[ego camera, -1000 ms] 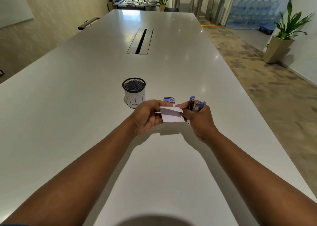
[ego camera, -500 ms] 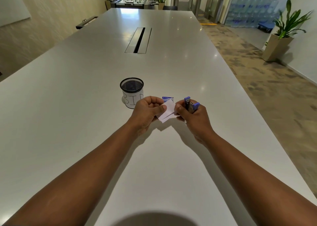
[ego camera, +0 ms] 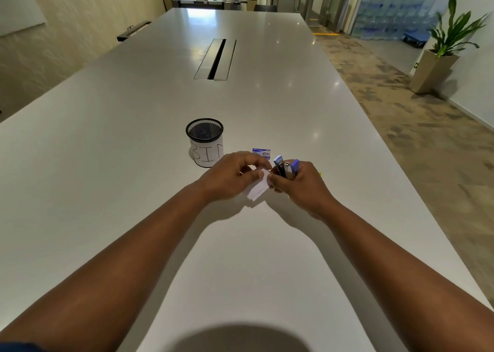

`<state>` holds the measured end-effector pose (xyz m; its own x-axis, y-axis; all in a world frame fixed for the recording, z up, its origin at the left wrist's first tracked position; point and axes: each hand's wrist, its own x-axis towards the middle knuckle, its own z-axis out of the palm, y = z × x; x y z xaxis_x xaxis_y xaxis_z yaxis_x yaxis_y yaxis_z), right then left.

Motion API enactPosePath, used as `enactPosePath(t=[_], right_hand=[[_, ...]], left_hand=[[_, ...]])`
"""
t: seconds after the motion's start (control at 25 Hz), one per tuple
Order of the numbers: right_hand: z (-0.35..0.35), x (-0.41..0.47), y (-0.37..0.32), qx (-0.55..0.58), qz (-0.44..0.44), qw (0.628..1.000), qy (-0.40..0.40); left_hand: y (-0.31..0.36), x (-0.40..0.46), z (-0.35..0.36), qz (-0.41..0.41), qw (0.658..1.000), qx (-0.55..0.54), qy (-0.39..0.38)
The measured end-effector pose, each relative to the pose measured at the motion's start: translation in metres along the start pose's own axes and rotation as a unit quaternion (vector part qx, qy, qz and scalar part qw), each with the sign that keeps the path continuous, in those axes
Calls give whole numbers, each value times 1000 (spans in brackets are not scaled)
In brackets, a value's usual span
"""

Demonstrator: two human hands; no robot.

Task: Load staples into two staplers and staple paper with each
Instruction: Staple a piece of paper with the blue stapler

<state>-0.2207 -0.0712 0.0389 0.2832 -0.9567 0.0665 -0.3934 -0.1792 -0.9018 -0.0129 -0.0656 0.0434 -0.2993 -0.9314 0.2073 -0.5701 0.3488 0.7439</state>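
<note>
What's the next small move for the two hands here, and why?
Probably slide the paper's edge into the stapler's mouth and squeeze. The left hand pinches the folded paper right beside the stapler, which the right hand holds upright with its purple ends up. Whether the paper is already between the jaws cannot be told. The staple box lies on the table behind.

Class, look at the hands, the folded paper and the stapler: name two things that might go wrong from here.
1. The left hand pinches the folded paper right beside the stapler gripped in the right hand; a fingertip might get caught.
2. The paper is small and held above the table; it may slip or staple crookedly.
</note>
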Motion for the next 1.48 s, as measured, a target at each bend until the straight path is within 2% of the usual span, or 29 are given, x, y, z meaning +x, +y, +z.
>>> enactPosePath(t=[0.16, 0.28, 0.48, 0.6, 1.04, 1.2, 1.36, 1.48], right_hand=[[-4, -2, -3, -33, -11, 999, -23], [-3, -4, -2, -36, -17, 999, -25], [-4, -8, 1, 21, -6, 1000, -3], [-5, -11, 2, 58, -3, 998, 15], [-8, -17, -3, 75, -16, 997, 8], [-8, -16, -6, 75, -22, 997, 6], [-7, -16, -5, 76, -23, 997, 20], [-5, -16, -5, 73, -20, 997, 30]], left_hand=[[-1, 2, -10, 13, 992, 118, -50], [1, 3, -11, 9, 991, 126, -53], [1, -2, -1, -44, 998, -36, -2], [1, -6, 6, -50, 995, -84, 28], [3, -10, 13, -66, 984, -158, 51], [5, -12, 14, -104, 958, -260, 57], [4, -15, 19, -169, 907, -383, 38], [4, -16, 24, -210, 881, -421, 42]])
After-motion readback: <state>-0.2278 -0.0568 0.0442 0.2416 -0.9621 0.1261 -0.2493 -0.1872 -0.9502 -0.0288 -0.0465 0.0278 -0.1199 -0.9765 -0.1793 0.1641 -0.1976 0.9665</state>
